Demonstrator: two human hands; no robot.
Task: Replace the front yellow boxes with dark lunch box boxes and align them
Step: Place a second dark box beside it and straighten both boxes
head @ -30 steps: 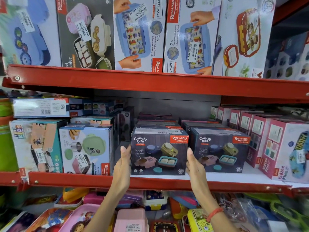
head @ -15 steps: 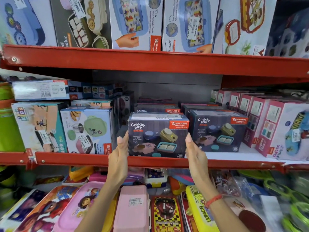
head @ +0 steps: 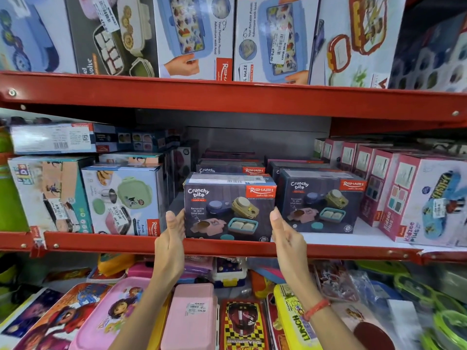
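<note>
A dark "Crunchy bite" lunch box box point(head: 228, 205) stands at the front edge of the middle red shelf point(head: 227, 247). My left hand point(head: 171, 238) presses flat against its left side and my right hand point(head: 285, 236) against its right side. A second dark box of the same kind point(head: 321, 200) stands just to its right, set slightly further back. More dark boxes point(head: 230, 169) are lined up behind both. No yellow box shows on this shelf.
Light blue boxes point(head: 123, 200) stand left of the held box with a narrow gap between. Pink boxes point(head: 409, 195) fill the shelf's right side. The upper red shelf point(head: 227, 97) carries big boxes. Loose lunch boxes point(head: 189, 317) lie packed on the shelf below my arms.
The view has tilted down and closer. Both hands stay on the sides of the dark box, which sits a little further forward at the shelf edge than one second ago.
</note>
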